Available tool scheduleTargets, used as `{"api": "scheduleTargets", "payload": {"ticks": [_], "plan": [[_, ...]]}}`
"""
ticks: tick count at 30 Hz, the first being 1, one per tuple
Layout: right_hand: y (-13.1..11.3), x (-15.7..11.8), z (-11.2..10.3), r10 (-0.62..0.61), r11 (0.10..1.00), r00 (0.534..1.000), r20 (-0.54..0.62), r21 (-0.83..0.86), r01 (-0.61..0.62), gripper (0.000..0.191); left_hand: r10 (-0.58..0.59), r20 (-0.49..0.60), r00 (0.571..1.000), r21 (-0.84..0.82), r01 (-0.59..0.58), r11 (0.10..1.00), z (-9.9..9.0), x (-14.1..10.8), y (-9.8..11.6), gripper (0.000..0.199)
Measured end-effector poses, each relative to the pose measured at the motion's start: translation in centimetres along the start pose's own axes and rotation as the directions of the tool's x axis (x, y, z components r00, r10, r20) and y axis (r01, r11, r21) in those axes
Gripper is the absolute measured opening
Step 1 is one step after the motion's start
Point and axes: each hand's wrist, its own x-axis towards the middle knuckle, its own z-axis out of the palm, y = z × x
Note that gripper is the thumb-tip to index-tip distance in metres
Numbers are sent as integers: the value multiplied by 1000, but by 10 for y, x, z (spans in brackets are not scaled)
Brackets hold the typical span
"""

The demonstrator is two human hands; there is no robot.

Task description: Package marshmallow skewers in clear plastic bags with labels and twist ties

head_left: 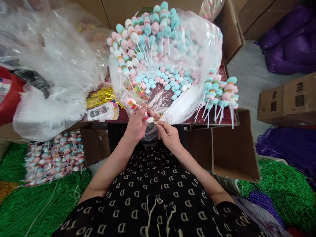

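Note:
My left hand (136, 124) is closed around a candy skewer (149, 119), whose pink and white pieces show between the fingers. My right hand (170, 134) pinches the skewer's white stick near its end. A clear printed wrapper (122, 95) with colourful candy showing through reaches up from beside my left fingers; whether it is held is hard to tell. Beyond my hands, loose pastel candy discs (175, 87) lie on plastic. A bundle of white sticks (181, 105) rests to the right. Finished-looking skewers (148, 29) in pink, blue and white pile up behind.
More candy skewers (219, 89) hang over the table's right edge. Gold twist ties (100, 97) and printed cards (102, 112) lie at left, beside a large plastic bag (61, 59). Below stand an open carton (234, 148), packed candy (55, 158) and green beads (278, 187).

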Motion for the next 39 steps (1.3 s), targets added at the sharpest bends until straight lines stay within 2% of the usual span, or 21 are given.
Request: {"api": "scheduleTargets", "payload": {"ticks": [2, 4, 7, 10, 12, 15, 19, 22, 28, 32, 35, 39], "plan": [[0, 2, -4, -91, 986, 992, -87, -146, 77, 33, -19, -33, 999, -28, 18, 999, 0, 0, -2, 33], [-1, 2, -6, -92, 984, 991, -92, -160, 76, 32, -23, -12, 1000, -59, 23, 998, 0, 1, -1, 39], [-3, 0, -6, 14, 1000, 1000, 4, 8, -14, 41, 5, 33, 999, -87, -2, 996, -2, 1, 5, 39], [-6, -2, -5, 104, 977, 985, 140, 173, -128, 48, 10, 12, 1000, -96, -9, 995, -2, 2, 13, 26], [-8, -4, -5, 122, 959, 970, 211, 226, -170, 49, 2, 20, 1000, -95, 0, 996, -2, 2, 16, 21], [-10, -5, -3, 130, 938, 950, 285, 275, -211, 47, -11, 46, 999, -70, 14, 997, 1, 0, 14, 23], [-10, -4, 5, 168, 909, 940, 296, 323, -264, 49, -44, 36, 998, -3, 44, 999, 3, -3, 3, 35], [-9, -3, 10, 185, 897, 945, 269, 347, -275, 51, -59, 56, 997, 13, 58, 998, -1, -5, -2, 37], [-7, -3, 5, 208, 844, 931, 299, 427, -325, 49, 30, 92, 995, -52, -26, 998, -10, 1, 13, 46], [-7, -3, 3, 228, 818, 891, 392, 420, -394, 46, 89, 24, 996, -65, -87, 994, -10, 11, 23, 37], [-7, -2, 4, 242, 796, 868, 434, 422, -433, 44, 81, -43, 996, -32, -82, 996, -7, 12, 17, 32], [-7, 0, 7, 265, 791, 886, 381, 439, -425, 45, 23, -83, 996, -50, -27, 998, -4, 8, 3, 37]]}}
